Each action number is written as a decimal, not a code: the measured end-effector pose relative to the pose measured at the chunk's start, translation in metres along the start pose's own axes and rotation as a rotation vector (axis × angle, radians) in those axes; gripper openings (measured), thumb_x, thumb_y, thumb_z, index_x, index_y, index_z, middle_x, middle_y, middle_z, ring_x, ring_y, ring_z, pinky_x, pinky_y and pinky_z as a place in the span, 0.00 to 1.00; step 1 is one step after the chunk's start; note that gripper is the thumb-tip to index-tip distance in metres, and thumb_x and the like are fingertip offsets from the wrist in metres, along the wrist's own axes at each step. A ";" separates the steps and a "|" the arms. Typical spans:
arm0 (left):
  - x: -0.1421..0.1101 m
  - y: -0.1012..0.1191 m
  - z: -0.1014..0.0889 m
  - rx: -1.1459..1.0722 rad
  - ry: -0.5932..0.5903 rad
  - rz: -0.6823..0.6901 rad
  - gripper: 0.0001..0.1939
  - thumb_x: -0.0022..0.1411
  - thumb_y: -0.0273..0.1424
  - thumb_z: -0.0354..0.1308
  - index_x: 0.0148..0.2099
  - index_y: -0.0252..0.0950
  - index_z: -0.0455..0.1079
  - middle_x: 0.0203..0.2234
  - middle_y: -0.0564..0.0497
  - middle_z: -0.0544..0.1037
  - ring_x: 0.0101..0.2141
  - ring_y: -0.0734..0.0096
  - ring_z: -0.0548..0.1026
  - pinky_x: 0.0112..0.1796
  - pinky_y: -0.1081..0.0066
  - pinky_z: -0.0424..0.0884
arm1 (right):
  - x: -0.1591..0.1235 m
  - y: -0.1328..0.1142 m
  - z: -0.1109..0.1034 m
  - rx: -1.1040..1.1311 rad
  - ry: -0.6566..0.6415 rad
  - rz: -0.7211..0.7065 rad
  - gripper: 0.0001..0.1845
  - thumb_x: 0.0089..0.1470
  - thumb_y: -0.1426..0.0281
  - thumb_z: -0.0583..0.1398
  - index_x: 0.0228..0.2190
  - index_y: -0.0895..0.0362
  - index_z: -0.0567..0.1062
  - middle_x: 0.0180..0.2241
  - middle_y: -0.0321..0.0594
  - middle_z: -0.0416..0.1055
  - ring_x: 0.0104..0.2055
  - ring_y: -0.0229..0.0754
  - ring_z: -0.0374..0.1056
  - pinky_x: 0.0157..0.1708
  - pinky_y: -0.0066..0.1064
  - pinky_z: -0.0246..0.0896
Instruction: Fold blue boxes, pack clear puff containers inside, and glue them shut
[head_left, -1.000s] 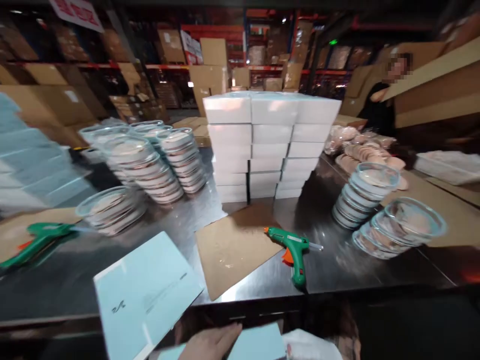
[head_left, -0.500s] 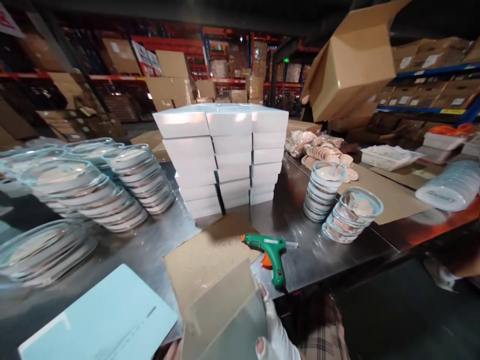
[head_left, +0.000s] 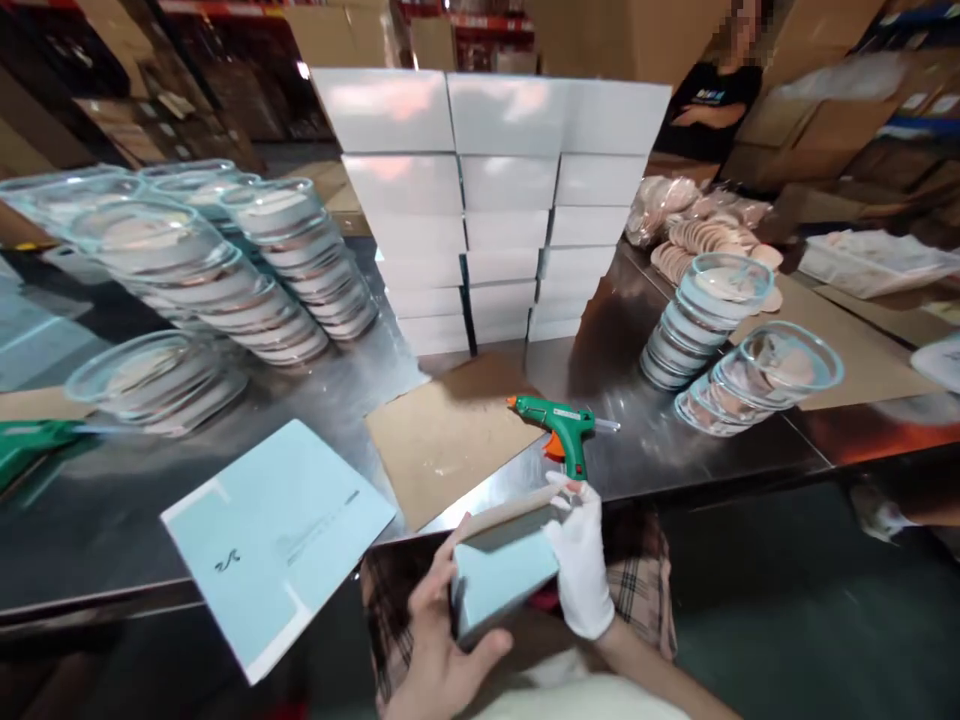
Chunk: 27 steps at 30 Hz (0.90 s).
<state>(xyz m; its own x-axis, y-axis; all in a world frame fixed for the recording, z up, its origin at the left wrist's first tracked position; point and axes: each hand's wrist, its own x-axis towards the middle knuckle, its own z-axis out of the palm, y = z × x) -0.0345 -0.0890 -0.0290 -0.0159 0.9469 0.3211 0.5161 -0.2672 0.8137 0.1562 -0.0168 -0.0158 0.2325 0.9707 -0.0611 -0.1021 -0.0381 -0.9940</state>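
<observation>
A small light-blue box (head_left: 506,578) with a grey inner side is between my hands in front of the table edge, its far panel raised. My left hand (head_left: 442,630), bare, is wrapped round its left end with the thumb in front. My right hand (head_left: 583,565), in a white glove with bare fingertips, grips the right end. Just beyond the right fingers lies a green glue gun (head_left: 566,425) with an orange trigger and a clear glue stick at its back. It rests partly over a brown cardboard sheet (head_left: 450,440). A flat light-blue box blank (head_left: 277,530) overhangs the table edge on the left.
A tall stack of white boxes (head_left: 495,205) stands mid-table. Stacked clear round containers are on the left (head_left: 202,270) and right (head_left: 697,315). Another green tool (head_left: 34,445) is at the left edge. Behind wrapped beige discs (head_left: 705,235) stands a person (head_left: 705,115) with folded arms.
My view has tilted down. The panel by my gloved hand now shows as a box held in both hands, and my left hand has come into view. The raised carton at back right is gone.
</observation>
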 end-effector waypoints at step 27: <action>0.083 0.023 -0.002 -0.195 0.197 -0.242 0.16 0.62 0.46 0.68 0.44 0.41 0.79 0.42 0.46 0.81 0.48 0.56 0.78 0.50 0.61 0.73 | 0.061 -0.073 -0.038 -0.179 -0.051 0.079 0.18 0.49 0.60 0.69 0.41 0.55 0.80 0.23 0.33 0.74 0.23 0.38 0.65 0.24 0.31 0.63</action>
<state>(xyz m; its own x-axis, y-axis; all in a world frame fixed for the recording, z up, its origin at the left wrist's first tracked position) -0.0251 -0.0169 0.0176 -0.2916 0.9395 0.1800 0.3046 -0.0872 0.9485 0.2142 0.0364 0.0492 0.1804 0.9736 -0.1395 0.0562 -0.1518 -0.9868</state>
